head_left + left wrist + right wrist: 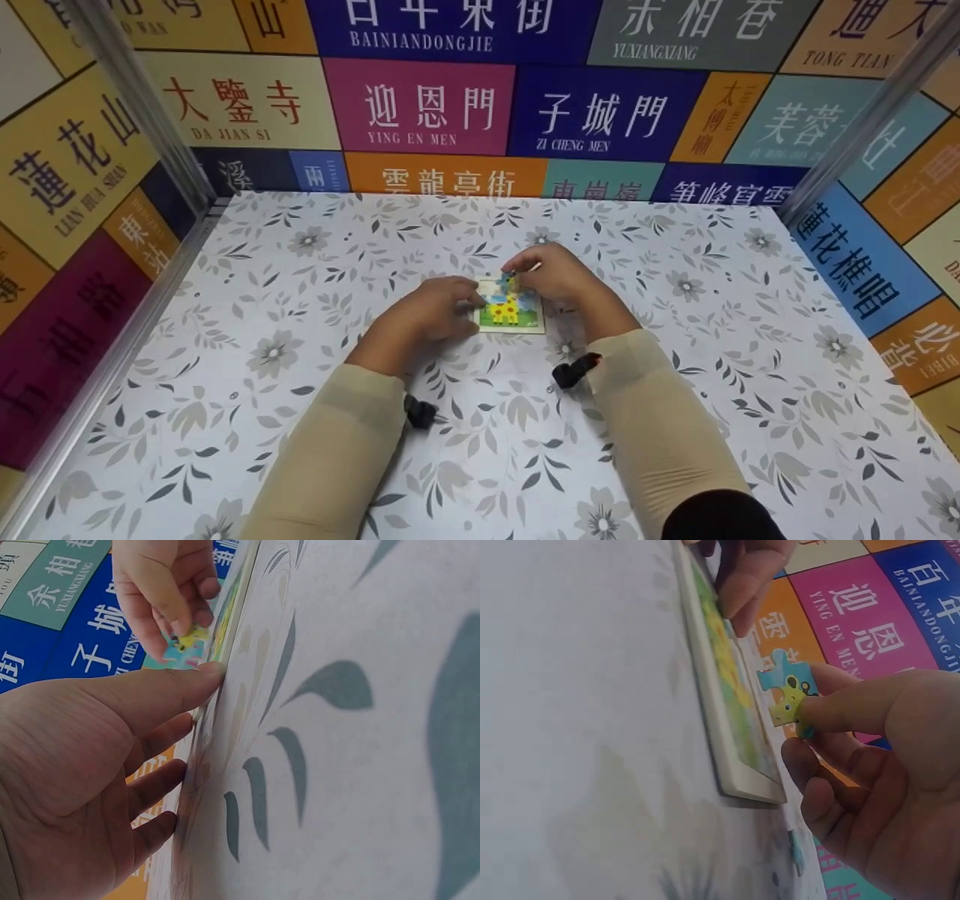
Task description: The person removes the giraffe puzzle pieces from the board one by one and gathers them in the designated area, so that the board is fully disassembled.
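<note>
"Where were the edges?"

"We had the giraffe puzzle board (514,328) well apart from the far and side edges of the floral tabletop (300,450), with room either side."

"Our hands?"

"Our left hand (444,309), fingers loosely extended, touched the board's left side; our right hand (561,276) pinched a puzzle piece (787,686) above the board, apart from it."

"What did we count?"

"Two hands, one board, one held piece, one small blue item (796,853) near the frame, two black wrist devices (576,371)."
</note>
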`<state>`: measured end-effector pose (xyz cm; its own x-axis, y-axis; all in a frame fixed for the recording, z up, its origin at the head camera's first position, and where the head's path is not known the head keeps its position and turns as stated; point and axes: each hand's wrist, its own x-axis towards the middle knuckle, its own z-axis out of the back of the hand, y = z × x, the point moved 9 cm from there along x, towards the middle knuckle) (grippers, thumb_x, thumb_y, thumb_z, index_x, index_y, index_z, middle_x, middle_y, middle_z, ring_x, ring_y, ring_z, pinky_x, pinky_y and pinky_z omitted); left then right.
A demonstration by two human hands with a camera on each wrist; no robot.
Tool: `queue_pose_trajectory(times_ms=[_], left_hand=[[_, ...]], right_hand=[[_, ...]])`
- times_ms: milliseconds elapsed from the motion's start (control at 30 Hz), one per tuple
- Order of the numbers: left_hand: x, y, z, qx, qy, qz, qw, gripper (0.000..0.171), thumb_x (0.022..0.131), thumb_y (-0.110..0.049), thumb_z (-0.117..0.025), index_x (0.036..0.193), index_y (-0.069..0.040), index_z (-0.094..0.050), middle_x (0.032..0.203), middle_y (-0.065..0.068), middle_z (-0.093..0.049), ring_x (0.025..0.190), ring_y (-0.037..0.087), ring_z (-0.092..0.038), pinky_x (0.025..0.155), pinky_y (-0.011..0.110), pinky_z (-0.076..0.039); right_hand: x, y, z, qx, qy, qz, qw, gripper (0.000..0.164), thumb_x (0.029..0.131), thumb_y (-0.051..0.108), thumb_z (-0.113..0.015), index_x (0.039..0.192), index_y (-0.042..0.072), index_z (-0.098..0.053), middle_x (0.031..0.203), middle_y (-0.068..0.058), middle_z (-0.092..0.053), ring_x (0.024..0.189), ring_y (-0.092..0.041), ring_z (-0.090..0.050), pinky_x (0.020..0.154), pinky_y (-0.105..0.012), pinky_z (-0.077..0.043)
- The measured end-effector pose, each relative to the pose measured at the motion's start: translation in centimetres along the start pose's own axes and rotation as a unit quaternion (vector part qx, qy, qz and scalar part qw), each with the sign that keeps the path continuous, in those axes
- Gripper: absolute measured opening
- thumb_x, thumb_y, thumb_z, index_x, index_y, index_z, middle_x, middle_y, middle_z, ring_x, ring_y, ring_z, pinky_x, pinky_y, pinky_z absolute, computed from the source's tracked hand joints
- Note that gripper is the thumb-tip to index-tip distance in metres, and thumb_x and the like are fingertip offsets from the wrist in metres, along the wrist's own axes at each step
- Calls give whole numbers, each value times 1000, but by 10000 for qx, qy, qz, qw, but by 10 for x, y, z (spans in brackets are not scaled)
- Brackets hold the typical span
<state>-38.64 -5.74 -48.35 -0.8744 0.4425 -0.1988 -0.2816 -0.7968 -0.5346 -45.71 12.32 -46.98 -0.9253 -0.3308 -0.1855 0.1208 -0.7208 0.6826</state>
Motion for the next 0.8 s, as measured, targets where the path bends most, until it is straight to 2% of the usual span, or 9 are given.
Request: queue_pose_trajectory(times_ms=[167, 400, 467, 667, 800], left_hand=[[0, 1, -1, -32, 33, 75, 10000, 41, 98, -27, -76, 139, -24, -71, 169, -3, -46, 163, 25, -32, 137, 44, -23], [0, 1, -1, 53, 51, 22, 10000, 40, 99, -27, -75, 139, -25, -70, 170, -5, -44, 164, 25, -30, 137, 44, -23], [-1, 0, 0, 88, 27, -5, 10000, 40, 99, -27, -76, 139, -25, -70, 171, -5, -44, 164, 25, -30, 137, 44, -23], [-2, 1, 0, -92, -37, 15, 10000, 40, 98, -25, -77, 138, -24, -71, 170, -5, -44, 164, 25, -30, 137, 44, -22], [-2, 2, 0, -218, -31, 103, 9997, 39, 97, -24, -78, 136, -24, -73, 169, -6, -45, 164, 24, -30, 137, 45, -22]], right_hand=[[-2, -5, 16, 213, -195, -158, 9995, 29, 105, 20, -63, 129, 25, -77, 131, -5, -72, 111, -26, -71, 90, -41, -58], [-6, -22, 41, 358, -408, -177, 9984, 34, 105, 15, -62, 138, 14, -71, 139, -11, -69, 129, -29, -63, 109, -48, -55], [-7, -31, 48, 466, -446, -271, 9975, 36, 106, 14, -63, 140, 14, -70, 139, -11, -69, 128, -28, -65, 108, -48, -56], [-13, -55, 67, 761, -611, -436, 9943, 36, 106, 13, -63, 142, 13, -68, 136, -12, -70, 113, -26, -70, 95, -41, -60], [-15, -70, 75, 982, -693, -477, 9916, 38, 106, 8, -62, 143, 9, -66, 135, -15, -70, 114, -25, -70, 98, -41, -61]])
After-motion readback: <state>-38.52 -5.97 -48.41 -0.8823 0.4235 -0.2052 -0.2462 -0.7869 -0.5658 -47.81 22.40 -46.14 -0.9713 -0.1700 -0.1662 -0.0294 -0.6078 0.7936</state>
